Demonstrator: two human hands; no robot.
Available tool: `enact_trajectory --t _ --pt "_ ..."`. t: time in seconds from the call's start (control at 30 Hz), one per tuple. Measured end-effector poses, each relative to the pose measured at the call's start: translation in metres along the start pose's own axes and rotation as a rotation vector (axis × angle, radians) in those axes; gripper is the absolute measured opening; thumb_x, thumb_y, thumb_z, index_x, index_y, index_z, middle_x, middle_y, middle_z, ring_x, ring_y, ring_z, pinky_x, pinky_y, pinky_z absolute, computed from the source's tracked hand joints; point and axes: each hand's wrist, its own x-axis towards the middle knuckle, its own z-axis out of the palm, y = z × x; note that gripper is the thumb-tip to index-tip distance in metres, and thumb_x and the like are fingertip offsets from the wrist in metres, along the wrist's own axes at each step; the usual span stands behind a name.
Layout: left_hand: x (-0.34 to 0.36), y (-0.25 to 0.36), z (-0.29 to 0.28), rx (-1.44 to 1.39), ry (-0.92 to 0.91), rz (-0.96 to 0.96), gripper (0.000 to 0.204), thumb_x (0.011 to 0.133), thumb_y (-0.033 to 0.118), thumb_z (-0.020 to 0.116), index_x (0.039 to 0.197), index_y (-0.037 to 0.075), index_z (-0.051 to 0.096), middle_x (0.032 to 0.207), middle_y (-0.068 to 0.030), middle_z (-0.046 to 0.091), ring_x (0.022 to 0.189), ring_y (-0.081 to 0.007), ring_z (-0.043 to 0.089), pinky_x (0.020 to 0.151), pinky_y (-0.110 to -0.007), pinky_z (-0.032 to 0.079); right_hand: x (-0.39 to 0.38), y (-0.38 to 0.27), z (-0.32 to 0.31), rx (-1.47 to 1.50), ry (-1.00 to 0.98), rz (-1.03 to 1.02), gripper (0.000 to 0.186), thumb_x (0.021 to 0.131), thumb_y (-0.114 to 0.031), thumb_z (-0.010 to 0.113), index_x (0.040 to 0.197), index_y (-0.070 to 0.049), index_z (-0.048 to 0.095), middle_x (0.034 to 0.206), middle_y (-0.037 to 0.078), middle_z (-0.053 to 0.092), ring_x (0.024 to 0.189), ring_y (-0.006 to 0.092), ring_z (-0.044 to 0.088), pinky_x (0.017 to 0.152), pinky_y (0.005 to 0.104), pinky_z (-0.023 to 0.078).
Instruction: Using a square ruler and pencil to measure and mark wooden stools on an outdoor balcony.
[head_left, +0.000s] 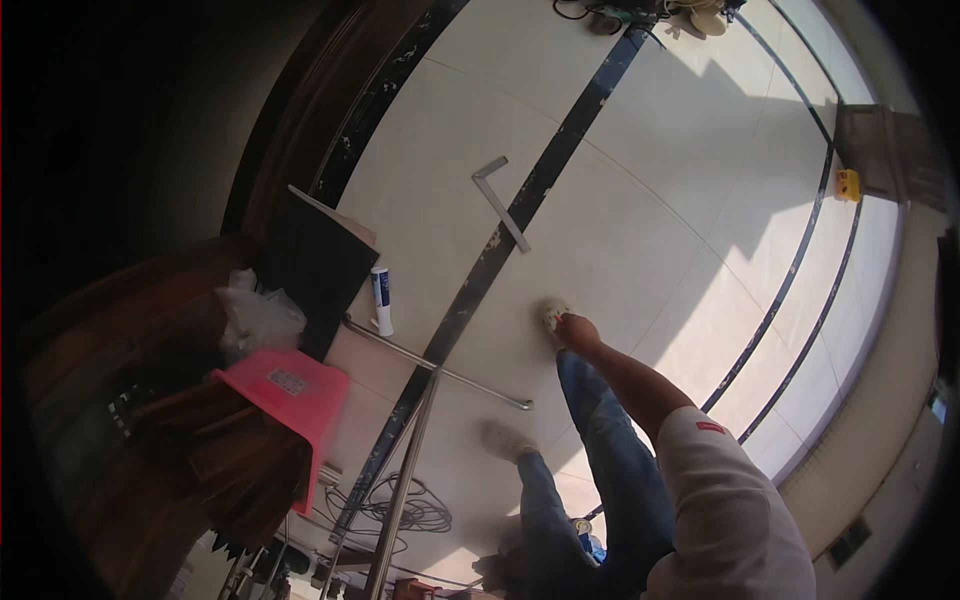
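My right hand [580,334] reaches forward over my shoe [551,308], its fingers closed. A small bit of red-orange [560,318] shows at the fingertips, too small to name. My left hand is out of sight. Ahead on the pale tiled floor lies an L-shaped metal bar [500,207], apart from my hand. To the left, a metal tube frame [437,371] rises from the lower edge, with a crossbar near my other shoe [508,440]. Beyond the crossbar is a white and blue cartridge-like tube [381,300].
A pink plastic container [290,385] is at left, beside a crumpled clear bag [260,315] and a dark panel [325,265]. Coiled black cable [415,510] lies behind the frame. Farther off are a yellow box [847,185] at right and assorted items [690,15] at the top.
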Motion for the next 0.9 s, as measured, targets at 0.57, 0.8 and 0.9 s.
enact_trajectory --t 0.57,0.8,0.9 --pt "-0.087 -0.017 -0.038 -0.236 0.448 -0.222 0.01 0.098 0.025 0.053 0.096 0.015 0.056 0.087 -0.001 0.056 0.085 -0.0196 0.057 0.091 -0.039 0.048 0.264 0.023 0.06 -0.243 0.101 0.173 0.041 0.083 -0.036 0.074 0.102 -0.001 0.062 0.085 0.013 0.071 0.087 0.0306 0.072 0.079 0.0435 0.056" --pt "-0.045 0.024 0.006 -0.392 0.397 -0.103 0.012 0.096 0.025 0.059 0.103 0.016 0.055 0.088 -0.0015 0.055 0.086 -0.0217 0.056 0.095 -0.043 0.045 0.088 -0.023 0.042 0.613 -0.431 0.364 0.019 0.085 -0.025 0.075 0.087 -0.008 0.067 0.067 -0.001 0.055 0.052 0.0069 0.046 0.044 0.0258 0.033" --pt "-0.024 0.025 0.052 -0.445 0.297 -0.061 0.016 0.091 0.017 0.062 0.101 0.016 0.05 0.077 -0.0009 0.052 0.083 -0.0209 0.056 0.089 -0.043 0.047 0.005 -0.042 0.023 0.629 -0.586 0.455 0.02 0.087 -0.025 0.074 0.078 -0.01 0.065 0.063 -0.001 0.055 0.047 0.0081 0.044 0.042 0.0265 0.032"
